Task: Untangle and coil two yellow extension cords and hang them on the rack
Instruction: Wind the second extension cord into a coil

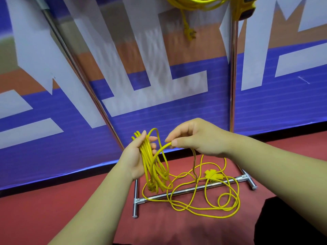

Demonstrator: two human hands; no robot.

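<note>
Head: yellow cord [155,172] between hands [136,156] [198,138] (coils left)

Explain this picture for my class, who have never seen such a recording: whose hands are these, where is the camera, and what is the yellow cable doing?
There is no machine here. A person wears a camera on the head, so the single picture looks forward and down at their own two bare hands. The left hand grips several gathered loops of a yellow cord. The right hand pinches the same cord between thumb and fingertip. The rest of that cord lies in loose curls on the red floor, draped over the metal base bar of a rack, along with its yellow end piece. At the top edge a second cord hangs in a bundle, its plug dangling.
</note>
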